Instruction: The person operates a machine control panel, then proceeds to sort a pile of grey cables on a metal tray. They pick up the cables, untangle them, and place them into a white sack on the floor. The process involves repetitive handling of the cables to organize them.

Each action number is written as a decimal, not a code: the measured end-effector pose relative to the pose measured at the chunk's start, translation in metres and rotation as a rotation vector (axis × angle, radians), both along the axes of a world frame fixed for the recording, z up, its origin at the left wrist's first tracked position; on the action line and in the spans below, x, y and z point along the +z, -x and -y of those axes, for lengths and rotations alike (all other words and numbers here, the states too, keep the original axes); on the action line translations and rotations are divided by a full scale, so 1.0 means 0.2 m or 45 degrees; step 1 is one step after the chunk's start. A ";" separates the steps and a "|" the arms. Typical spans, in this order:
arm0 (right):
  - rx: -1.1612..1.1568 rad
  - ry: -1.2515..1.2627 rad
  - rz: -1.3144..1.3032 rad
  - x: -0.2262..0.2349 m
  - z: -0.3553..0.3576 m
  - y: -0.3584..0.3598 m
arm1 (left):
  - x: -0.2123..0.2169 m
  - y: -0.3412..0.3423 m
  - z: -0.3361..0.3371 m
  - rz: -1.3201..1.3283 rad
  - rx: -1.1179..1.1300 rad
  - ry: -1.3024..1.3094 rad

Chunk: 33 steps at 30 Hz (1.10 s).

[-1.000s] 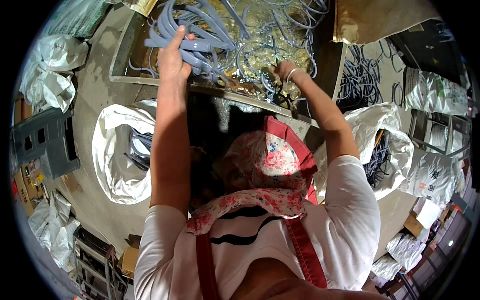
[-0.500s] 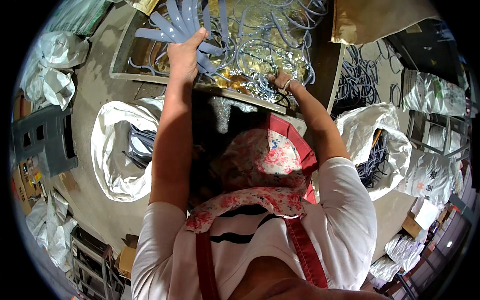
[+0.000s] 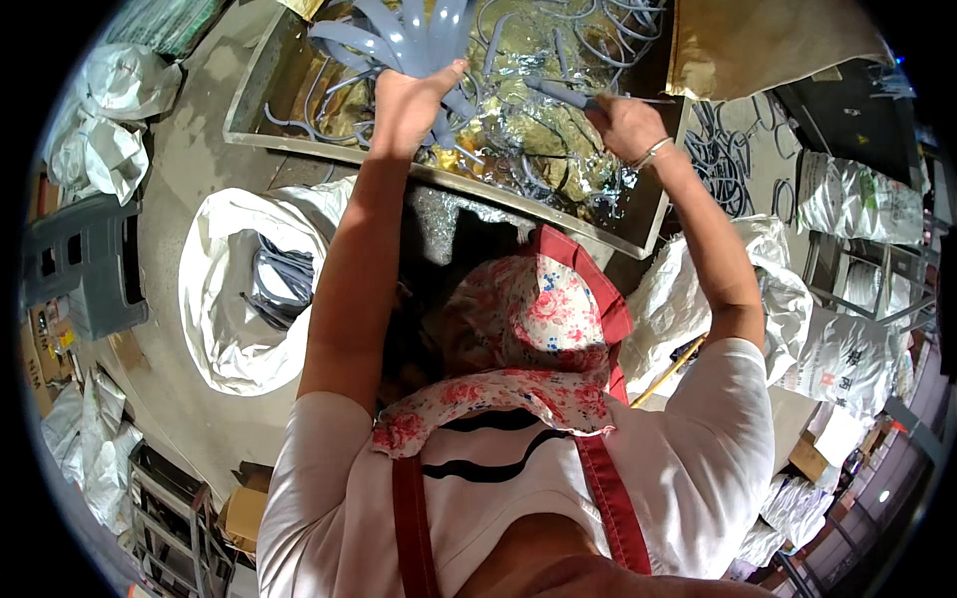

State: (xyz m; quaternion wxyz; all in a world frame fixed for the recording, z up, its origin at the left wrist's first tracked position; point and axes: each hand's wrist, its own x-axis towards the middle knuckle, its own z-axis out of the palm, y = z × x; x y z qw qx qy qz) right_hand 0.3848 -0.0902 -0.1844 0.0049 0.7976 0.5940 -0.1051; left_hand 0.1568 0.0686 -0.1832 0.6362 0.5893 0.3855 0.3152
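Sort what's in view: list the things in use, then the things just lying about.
In use: left hand gripping bundle of grey strips; right hand holding single grey strip; water-filled tray.
Lying about: white sack, grey stool, printed bags.

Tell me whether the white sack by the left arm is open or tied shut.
Open. The white sack has its mouth rolled back and spread wide, so the grey strips inside it show.

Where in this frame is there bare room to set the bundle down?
Bare floor lies between the tray and the open white sack. The tray is crowded with grey strips; left hand grips a bundle; right hand holds one strip.
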 end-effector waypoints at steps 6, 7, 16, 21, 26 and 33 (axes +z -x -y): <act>-0.068 -0.180 -0.473 0.39 0.07 0.05 | -0.07 -0.01 -0.03 0.172 -0.010 0.071; -0.107 -0.195 -0.433 0.41 0.11 0.04 | -0.05 -0.01 -0.03 0.226 0.004 0.096; -0.438 -0.248 0.542 0.44 0.74 -0.39 | 0.01 0.11 -0.11 0.731 0.072 0.404; -0.311 -0.493 0.147 0.02 0.63 -0.59 | 0.03 0.12 -0.09 0.720 0.157 0.333; -0.069 0.202 -0.147 -0.45 -0.08 0.14 | 0.01 0.12 -0.10 0.597 0.200 0.242; 0.065 0.482 0.241 -1.02 -0.37 0.44 | -0.03 0.14 -0.15 0.451 0.246 0.169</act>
